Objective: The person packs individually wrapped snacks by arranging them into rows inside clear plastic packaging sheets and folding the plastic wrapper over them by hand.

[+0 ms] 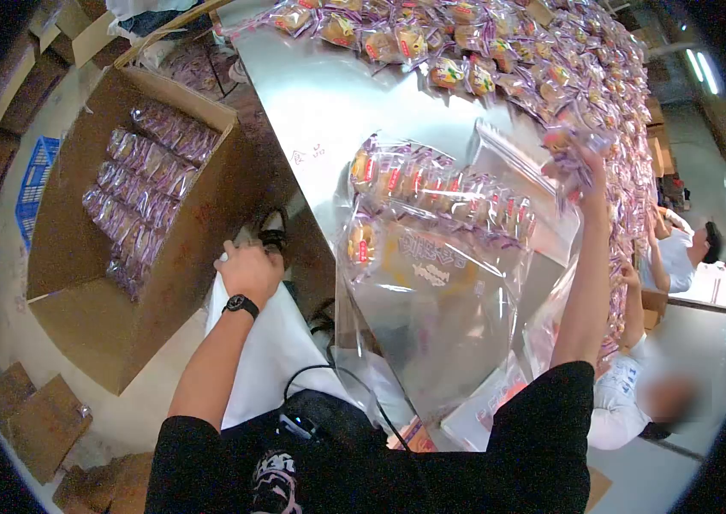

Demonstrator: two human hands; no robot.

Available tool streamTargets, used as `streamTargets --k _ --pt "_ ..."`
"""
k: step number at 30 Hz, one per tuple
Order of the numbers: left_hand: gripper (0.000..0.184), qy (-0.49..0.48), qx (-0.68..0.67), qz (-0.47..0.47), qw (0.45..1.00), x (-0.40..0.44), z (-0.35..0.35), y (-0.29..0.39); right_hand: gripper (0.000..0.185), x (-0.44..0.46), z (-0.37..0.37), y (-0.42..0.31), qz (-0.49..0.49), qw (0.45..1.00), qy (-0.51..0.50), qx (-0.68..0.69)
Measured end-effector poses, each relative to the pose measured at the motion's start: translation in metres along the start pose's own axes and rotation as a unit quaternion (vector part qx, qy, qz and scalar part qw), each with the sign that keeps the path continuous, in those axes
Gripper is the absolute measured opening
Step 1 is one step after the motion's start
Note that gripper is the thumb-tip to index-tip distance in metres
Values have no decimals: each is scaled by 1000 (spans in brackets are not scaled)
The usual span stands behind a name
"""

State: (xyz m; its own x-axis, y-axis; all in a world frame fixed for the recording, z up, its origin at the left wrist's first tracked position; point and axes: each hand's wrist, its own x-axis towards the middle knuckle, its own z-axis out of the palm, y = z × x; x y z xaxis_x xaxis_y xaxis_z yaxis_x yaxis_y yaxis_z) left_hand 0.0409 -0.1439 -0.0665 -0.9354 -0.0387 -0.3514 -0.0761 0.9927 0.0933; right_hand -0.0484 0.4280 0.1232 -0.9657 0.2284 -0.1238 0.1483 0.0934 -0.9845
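My right hand (587, 167) reaches out over the metal table and is closed around a few small snack packets (570, 150) in clear and purple wrapping. Below it on the table lies a large clear plastic bag (440, 274), with rows of wrapped snacks (431, 190) inside its far part and its near part flat. My left hand (249, 267), with a black watch on the wrist, is down beside the cardboard box and the white cloth (252, 360) over my lap. Its fingers look curled, and whatever they may hold is hidden.
An open cardboard box (179, 248) on the left contains rows of bagged snacks (145, 188). A large heap of wrapped snacks (500, 43) covers the table's far side. Two other people (624, 398) work at the right. Flattened cartons (38, 420) and a blue crate (38, 184) stand left.
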Motion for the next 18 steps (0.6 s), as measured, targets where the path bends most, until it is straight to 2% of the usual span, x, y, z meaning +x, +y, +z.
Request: streamTargets --k 1,3,5,8,11,13,15,16,18 --pt "40 11 3 1 1000 0 3 -3 70 -21 -4 -8 -13 997 -29 66" --pt "43 32 11 5 999 -1 7 -10 84 -72 1 -29 -44 968 -177 173" --pt "41 11 -12 -10 1000 -2 2 -15 86 -133 10 -41 -57 946 -229 222" --pt "43 9 -45 1 999 -6 -6 -25 88 -236 23 -38 -54 942 -212 253" --pt "43 36 -90 15 995 -9 -1 -38 90 -330 49 -4 -17 948 -160 276" --pt "38 103 -118 57 986 -22 8 -44 92 -384 77 29 40 942 -138 303" --pt "34 167 -197 122 958 -33 10 -47 93 -425 111 62 96 928 -131 336" --pt "28 185 -309 145 922 -32 18 -47 94 -442 126 76 122 917 -132 356" --pt "33 136 -528 167 822 -72 -10 -26 96 -466 148 102 154 897 -140 389"
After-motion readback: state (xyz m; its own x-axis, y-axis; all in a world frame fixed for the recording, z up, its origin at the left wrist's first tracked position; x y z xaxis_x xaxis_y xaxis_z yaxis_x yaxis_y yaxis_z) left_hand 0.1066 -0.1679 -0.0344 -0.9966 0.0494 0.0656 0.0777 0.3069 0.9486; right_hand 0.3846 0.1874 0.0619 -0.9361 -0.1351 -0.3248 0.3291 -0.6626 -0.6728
